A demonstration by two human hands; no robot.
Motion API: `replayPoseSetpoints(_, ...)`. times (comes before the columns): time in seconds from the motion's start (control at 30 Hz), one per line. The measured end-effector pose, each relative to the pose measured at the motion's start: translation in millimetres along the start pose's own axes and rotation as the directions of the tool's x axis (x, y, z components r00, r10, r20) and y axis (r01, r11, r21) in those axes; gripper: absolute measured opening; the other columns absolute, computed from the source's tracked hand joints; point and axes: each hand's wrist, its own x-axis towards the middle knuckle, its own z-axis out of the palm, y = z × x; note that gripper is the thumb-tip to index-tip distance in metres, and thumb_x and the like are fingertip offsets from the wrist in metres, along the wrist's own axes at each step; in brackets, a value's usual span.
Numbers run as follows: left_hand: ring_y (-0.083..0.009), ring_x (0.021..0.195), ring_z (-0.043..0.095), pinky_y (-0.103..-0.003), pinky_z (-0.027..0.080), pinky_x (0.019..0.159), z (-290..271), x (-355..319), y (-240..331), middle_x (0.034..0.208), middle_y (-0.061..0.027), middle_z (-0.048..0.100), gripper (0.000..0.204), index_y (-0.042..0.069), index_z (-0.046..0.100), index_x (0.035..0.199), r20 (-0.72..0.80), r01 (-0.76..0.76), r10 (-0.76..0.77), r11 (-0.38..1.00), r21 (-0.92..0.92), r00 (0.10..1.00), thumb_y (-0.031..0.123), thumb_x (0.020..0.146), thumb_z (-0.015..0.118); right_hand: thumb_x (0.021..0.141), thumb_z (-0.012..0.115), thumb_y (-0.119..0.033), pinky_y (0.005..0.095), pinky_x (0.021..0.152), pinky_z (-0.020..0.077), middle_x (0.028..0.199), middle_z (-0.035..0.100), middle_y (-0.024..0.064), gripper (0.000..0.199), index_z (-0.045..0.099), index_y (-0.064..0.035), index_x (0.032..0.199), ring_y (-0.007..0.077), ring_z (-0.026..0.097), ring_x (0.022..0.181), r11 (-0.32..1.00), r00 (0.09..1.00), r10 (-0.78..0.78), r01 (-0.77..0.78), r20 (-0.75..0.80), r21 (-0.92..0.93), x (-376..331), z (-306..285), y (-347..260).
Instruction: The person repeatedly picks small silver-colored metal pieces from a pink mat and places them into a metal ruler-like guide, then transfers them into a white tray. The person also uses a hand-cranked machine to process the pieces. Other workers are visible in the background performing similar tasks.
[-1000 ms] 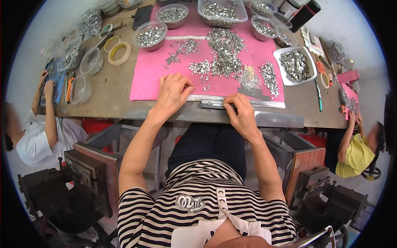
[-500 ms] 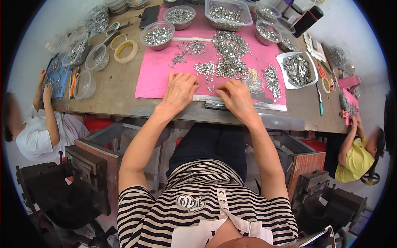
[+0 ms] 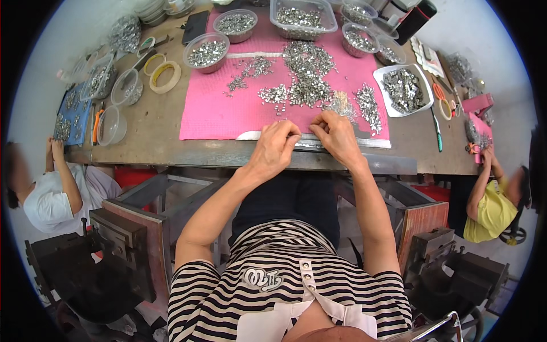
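Note:
Both of my hands are close together over the front edge of a pink mat. The fingertips of my left hand are pinched together; whatever is in them is too small to make out. My right hand is also closed in a pinch, its contents hidden. Beyond them lies a heap of small shiny metal pieces. Thin pin-like pieces are spread just past my right hand, with another strip of metal pieces to their right.
Tubs of metal parts line the mat's far side, and a white square tray of parts stands right. Tape rolls and orange-handled pliers lie left. Scissors lie right. Two people work at either end, one in a yellow shirt.
My left hand has moved right and nearer to me, off the mat's middle toward its front edge. My right hand has shifted slightly right, and the two hands are now closer together.

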Motion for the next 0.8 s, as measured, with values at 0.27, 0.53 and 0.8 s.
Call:
replayPoseSetpoints(0.27,-0.0294,0.093,0.06,-0.041,0.042,0.088,19,-4,2,0.097,-0.009,0.064,0.009,0.002,0.062,0.101,0.011,-0.096,0.095,0.993,0.063,0.995,0.004,0.093,0.067,0.083,0.078,-0.005,0.0391,0.062,0.0531,0.083,0.069,0.0145,0.012,0.07,0.0023,0.088,0.0282,0.068,0.067,0.979,0.988,-0.149,0.143,-0.034,-0.144,0,5,4)
replayPoseSetpoints(0.53,-0.0305,0.092,0.06,-0.041,0.043,0.086,22,-5,2,0.096,-0.0101,0.064,0.012,0.002,0.062,0.101,0.001,-0.14,0.14,0.984,0.11,0.99,0.003,0.091,0.068,0.088,0.075,-0.015,0.0461,0.079,0.0433,0.086,0.068,0.0114,0.012,0.07,-0.0042,0.089,0.0317,0.066,0.082,0.997,0.998,-0.036,0.04,0.061,-0.066,0,2,5)
replayPoseSetpoints(0.8,-0.0302,0.092,0.061,-0.043,0.045,0.086,26,-4,7,0.095,-0.0096,0.064,0.013,0.004,0.064,0.098,0.001,-0.226,0.235,0.93,0.289,0.972,0.004,0.087,0.072,0.086,0.076,-0.006,0.0405,0.065,0.0529,0.085,0.069,0.0154,0.011,0.07,0.0014,0.09,0.0293,0.069,0.07,0.988,0.992,-0.118,0.114,-0.04,-0.1,0,5,9)
